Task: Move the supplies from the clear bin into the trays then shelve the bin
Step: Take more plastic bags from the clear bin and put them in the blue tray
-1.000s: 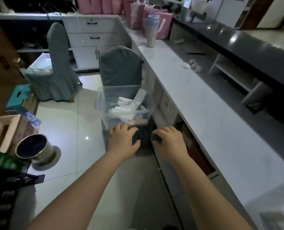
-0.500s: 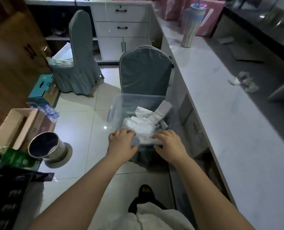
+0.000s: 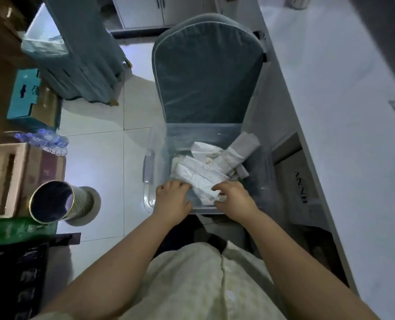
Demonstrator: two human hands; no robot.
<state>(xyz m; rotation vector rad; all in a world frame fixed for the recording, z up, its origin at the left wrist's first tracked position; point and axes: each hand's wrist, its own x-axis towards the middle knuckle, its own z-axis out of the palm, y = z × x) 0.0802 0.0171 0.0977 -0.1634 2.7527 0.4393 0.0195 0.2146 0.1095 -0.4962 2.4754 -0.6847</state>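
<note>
A clear plastic bin (image 3: 150, 172) sits low in front of me, just behind a grey-blue padded chair back. Inside lie white paper packets (image 3: 198, 172) and a grey wrapped roll (image 3: 245, 146) leaning in the far right corner. My left hand (image 3: 172, 200) grips the bin's near rim at the left. My right hand (image 3: 234, 198) grips the same rim further right, its fingertips over the packets. No trays are in view.
The padded chair (image 3: 205, 70) stands right behind the bin, a second covered chair (image 3: 81, 49) further left. A white counter (image 3: 344, 135) runs along the right. A metal can (image 3: 58, 202), cardboard boxes (image 3: 5, 179) and a teal box (image 3: 25, 93) crowd the left floor.
The view has tilted down and closed in on the bin. Both hands went from reaching toward it to holding its near rim.
</note>
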